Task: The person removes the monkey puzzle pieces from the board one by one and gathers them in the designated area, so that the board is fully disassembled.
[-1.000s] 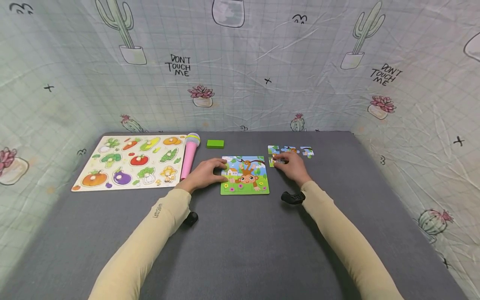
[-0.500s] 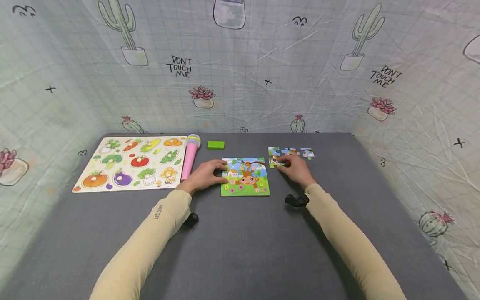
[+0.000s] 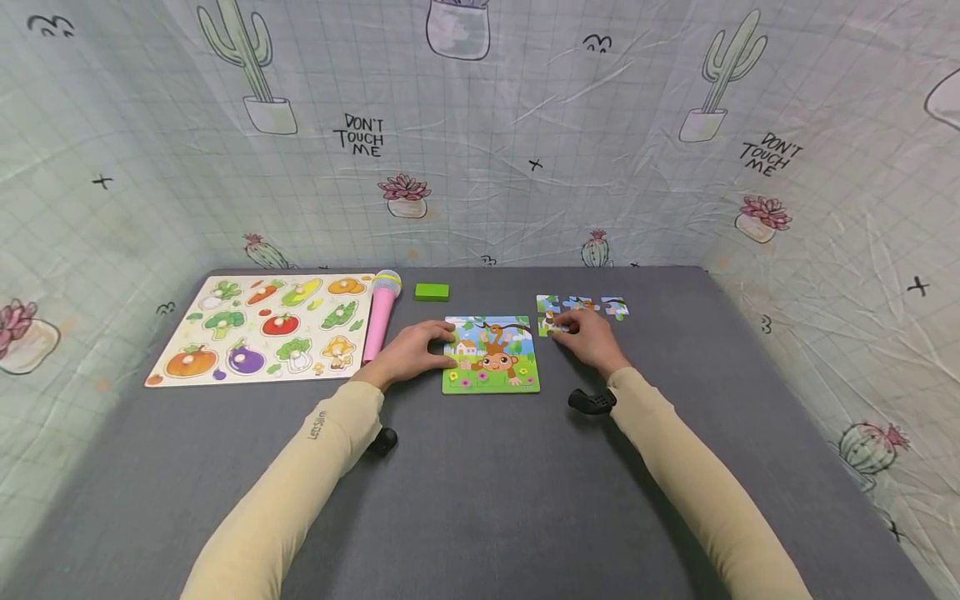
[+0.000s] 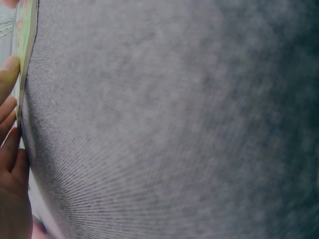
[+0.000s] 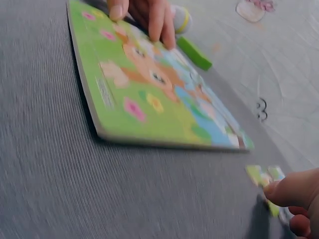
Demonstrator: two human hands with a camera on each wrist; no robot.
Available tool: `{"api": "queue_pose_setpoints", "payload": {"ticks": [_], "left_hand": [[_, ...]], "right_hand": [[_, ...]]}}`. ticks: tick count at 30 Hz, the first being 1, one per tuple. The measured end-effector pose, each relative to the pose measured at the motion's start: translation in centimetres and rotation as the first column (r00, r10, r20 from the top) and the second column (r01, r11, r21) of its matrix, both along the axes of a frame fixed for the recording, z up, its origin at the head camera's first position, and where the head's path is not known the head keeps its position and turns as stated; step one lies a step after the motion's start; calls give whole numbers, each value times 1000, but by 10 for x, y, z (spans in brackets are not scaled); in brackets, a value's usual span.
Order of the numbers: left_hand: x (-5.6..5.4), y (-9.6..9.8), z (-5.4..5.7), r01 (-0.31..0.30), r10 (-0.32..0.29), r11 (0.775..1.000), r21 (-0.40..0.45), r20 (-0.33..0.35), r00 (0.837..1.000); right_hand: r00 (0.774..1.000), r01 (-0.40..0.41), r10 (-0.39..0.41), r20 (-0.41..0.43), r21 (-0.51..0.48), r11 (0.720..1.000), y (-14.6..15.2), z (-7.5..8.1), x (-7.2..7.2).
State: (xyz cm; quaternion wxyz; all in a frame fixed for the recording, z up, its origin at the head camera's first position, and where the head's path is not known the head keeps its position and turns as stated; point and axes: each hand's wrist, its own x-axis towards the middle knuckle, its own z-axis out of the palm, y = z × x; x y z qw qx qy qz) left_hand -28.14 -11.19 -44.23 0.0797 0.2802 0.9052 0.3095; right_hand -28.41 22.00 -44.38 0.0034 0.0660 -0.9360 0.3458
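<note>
A square monkey jigsaw puzzle [image 3: 491,358] lies in its tray on the grey table, mid-frame in the head view. My left hand [image 3: 408,352] rests at its left edge, thumb and fingers spread and touching it; the right wrist view shows those fingers [image 5: 155,22] on the picture's far side. To the puzzle's right, my right hand [image 3: 592,337] pinches a small jigsaw piece [image 3: 547,323] between thumb and fingers, low over the table. In the right wrist view the thumb covers part of that piece [image 5: 255,174]. Loose pieces [image 3: 615,305] lie just behind this hand.
A vegetable puzzle board [image 3: 251,304] lies at the left, with a pink toy microphone [image 3: 381,312] along its right edge. A green block [image 3: 432,292] sits behind the monkey puzzle. A printed cloth [image 3: 480,225] rises behind the table.
My right hand has shifted slightly to the right and nearer to me, fingers still at the loose pieces. The left hand stays at the puzzle's edge. The head view has tilted a little.
</note>
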Motion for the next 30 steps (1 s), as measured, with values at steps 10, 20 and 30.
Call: {"api": "queue_pose_setpoints", "payload": {"ticks": [10, 20, 30], "left_hand": [[-1, 1, 0, 3, -3, 1000, -17, -14, 1000], [0, -1, -4, 1, -1, 1000, -5, -17, 1000], [-1, -2, -5, -2, 3, 1000, 19, -8, 1000]], "right_hand": [[986, -101, 117, 123, -131, 986, -48, 18, 18], [969, -160, 188, 159, -174, 972, -83, 10, 24], [962, -229, 239, 130, -89, 969, -88, 12, 23]]}}
